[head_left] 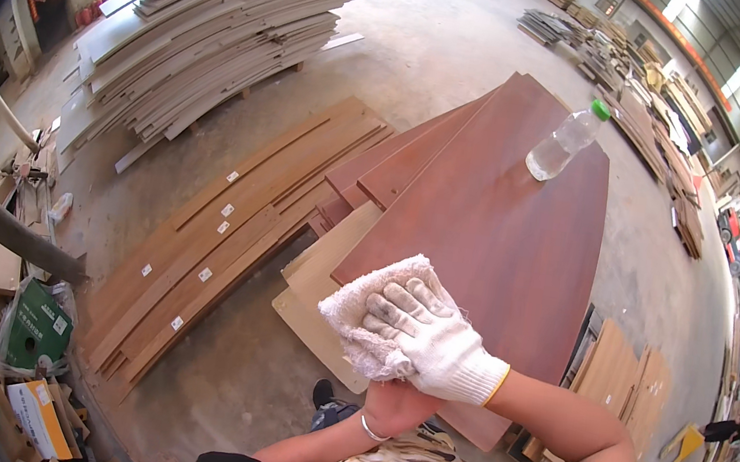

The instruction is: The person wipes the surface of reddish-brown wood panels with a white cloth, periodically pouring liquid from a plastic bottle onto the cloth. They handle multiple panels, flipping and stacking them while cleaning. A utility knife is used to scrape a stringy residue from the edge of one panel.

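My right hand (435, 342), in a white knitted glove with dark smudged fingers, presses a pale fluffy cloth (347, 311). Its fingers lie across the cloth at the near corner of a reddish-brown wooden panel (493, 229). Just under the glove is my bare left hand (402, 409), a bracelet on its wrist. The cloth and glove hide the left fingers, so their grip does not show. Toward the panel's far right end stands a clear plastic bottle (560, 146) with a green cap and some clear liquid inside.
More red-brown panels (378, 171) lie beneath the top one. Left of them are long brown boards (228, 230) with small white labels. A tall stack of grey boards (217, 39) rises farther left. Boxes (41, 416) and a green package (38, 326) crowd the lower left.
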`<state>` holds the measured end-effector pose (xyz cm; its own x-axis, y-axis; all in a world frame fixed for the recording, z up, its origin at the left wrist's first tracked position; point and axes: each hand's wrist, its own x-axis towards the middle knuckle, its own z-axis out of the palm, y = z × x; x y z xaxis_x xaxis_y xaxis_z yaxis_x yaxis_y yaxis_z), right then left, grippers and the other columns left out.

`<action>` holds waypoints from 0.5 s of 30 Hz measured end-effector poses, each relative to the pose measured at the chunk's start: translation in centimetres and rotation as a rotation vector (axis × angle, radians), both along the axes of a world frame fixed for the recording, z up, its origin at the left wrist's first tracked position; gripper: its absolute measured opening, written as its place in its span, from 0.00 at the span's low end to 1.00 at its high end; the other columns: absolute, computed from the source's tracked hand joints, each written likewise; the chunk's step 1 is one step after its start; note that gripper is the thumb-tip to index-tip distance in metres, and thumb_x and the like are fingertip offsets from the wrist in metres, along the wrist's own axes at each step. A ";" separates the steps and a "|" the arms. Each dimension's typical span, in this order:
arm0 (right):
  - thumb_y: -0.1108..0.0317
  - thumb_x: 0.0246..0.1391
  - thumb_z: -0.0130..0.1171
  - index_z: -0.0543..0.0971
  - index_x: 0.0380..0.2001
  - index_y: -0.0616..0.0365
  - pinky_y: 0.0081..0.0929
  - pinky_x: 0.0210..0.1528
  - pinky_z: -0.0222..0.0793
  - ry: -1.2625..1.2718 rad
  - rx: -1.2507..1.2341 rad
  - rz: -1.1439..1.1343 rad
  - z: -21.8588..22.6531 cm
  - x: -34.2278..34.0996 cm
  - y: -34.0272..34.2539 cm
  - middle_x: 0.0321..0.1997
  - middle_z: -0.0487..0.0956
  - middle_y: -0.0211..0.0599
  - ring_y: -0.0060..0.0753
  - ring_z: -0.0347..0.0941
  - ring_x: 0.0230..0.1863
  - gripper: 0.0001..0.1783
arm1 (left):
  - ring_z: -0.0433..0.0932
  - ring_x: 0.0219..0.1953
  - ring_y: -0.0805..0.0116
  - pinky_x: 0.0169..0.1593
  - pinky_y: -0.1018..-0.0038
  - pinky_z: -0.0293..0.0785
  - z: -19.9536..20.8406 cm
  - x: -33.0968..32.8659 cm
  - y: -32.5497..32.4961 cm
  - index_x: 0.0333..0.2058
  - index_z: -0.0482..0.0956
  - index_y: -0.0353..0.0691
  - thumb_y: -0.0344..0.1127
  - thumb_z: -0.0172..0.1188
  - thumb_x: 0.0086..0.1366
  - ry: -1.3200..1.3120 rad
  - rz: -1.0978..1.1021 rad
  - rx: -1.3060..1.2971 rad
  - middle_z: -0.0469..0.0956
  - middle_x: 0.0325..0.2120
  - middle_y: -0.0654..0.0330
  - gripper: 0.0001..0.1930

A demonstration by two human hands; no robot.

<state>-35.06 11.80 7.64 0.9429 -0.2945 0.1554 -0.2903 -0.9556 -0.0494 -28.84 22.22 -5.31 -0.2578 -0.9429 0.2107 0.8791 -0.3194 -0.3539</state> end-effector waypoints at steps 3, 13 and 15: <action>0.56 0.63 0.54 0.75 0.72 0.38 0.60 0.84 0.43 -0.065 -0.046 0.031 0.1 4.5 -1.4 0.74 0.75 0.41 0.51 0.64 0.79 0.32 | 0.55 0.79 0.61 0.81 0.51 0.45 0.6 0.2 0.0 0.75 0.63 0.50 0.55 0.43 0.79 -0.158 -0.092 0.065 0.61 0.77 0.64 0.32; 0.56 0.63 0.54 0.78 0.70 0.44 0.60 0.84 0.44 -0.051 0.038 -0.058 -0.3 3.6 -0.1 0.74 0.76 0.40 0.50 0.65 0.79 0.32 | 0.58 0.78 0.61 0.79 0.53 0.48 -0.1 1.2 -0.1 0.74 0.63 0.47 0.56 0.41 0.79 -0.144 -0.052 0.073 0.65 0.74 0.62 0.32; 0.56 0.63 0.54 0.79 0.68 0.46 0.58 0.85 0.40 -0.084 -0.019 -0.069 -1.1 7.4 -2.0 0.75 0.74 0.39 0.50 0.62 0.80 0.31 | 0.57 0.78 0.59 0.79 0.51 0.49 0.1 1.3 -0.3 0.73 0.64 0.46 0.59 0.41 0.78 -0.213 -0.146 0.138 0.66 0.74 0.59 0.34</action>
